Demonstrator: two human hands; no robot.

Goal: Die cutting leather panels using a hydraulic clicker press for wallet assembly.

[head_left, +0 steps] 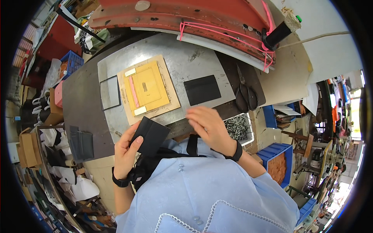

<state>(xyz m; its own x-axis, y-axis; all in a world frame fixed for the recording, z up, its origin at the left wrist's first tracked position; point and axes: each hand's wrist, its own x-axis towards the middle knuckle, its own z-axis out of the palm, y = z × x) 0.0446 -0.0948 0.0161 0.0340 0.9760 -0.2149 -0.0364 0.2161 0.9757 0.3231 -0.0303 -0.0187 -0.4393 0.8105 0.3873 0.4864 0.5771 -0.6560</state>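
Observation:
My left hand grips a flat black rectangular piece, leather-like, its thumb on the upper face. The piece is held tilted just in front of my body, over the table's near edge. My right hand is raised with fingers stretched out and nothing visible in them. It hovers near a second black rectangular piece lying flat on the grey metal plate. To the left of that piece, a yellow die-like board with a pink strip and two pale pads rests on a tan backing board.
Black-handled scissors lie at the right. A red machine beam spans the far side. A black-edged clear sheet and a dark folder-like piece lie left. Right of me are a white basket of small metal pieces and a blue crate.

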